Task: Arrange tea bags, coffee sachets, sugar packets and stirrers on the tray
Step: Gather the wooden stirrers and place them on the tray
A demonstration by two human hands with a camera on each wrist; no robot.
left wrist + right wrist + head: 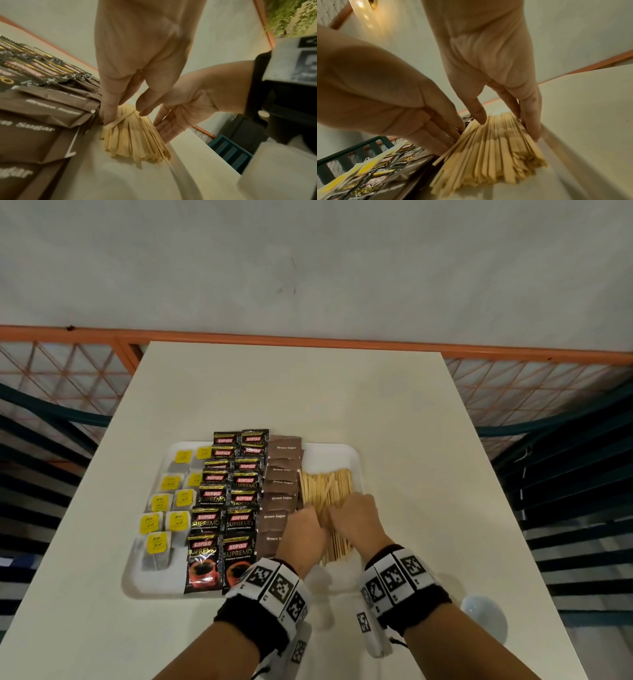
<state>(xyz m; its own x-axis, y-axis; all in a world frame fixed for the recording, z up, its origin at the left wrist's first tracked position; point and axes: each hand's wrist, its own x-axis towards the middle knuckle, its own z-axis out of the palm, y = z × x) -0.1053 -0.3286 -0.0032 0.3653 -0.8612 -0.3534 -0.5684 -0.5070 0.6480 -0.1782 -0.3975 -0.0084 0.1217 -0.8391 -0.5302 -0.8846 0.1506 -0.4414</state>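
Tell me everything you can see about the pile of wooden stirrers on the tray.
The pale flat wooden stirrers lie in a loose pile, mostly parallel with a few skewed, at the right of the white plastic tray, beside the brown sugar packets. The left hand and right hand press straight fingers against the pile's two sides.

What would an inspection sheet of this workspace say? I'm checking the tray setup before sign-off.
Surface: white table; white tray near its front edge.
Job's things: tea bags at left, coffee sachets in two columns, sugar packets, then wooden stirrers at right.
Clutter: white rounded object on the table at right, unidentifiable.
Grippers: left hand and right hand press straight fingers against the sides of the stirrers.
Cables: nothing seen.
Surroundings: orange mesh railing, grey wall.
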